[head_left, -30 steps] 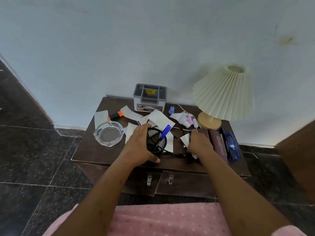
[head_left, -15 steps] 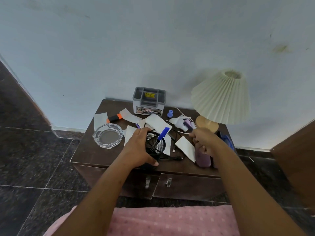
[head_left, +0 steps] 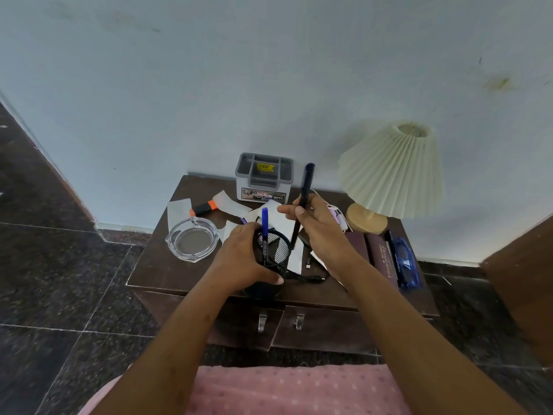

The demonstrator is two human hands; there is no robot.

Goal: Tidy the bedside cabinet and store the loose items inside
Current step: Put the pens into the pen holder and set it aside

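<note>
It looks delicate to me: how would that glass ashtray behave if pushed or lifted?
The glass ashtray looks thick-walled, so it is probably heavy for its size. Low and wide, it would likely slide, not tip. Dropped, it might chip.

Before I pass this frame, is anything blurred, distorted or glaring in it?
Head view: the dark blue pen in the right hand is motion-smeared; the wide-angle lens skews the dark tiled floor's joints toward the edges; light is soft and even, the pleated cream lampshade throwing only a faint shadow on the wall; no harsh glare, just mild sheen on the clear glass ashtray.
</note>
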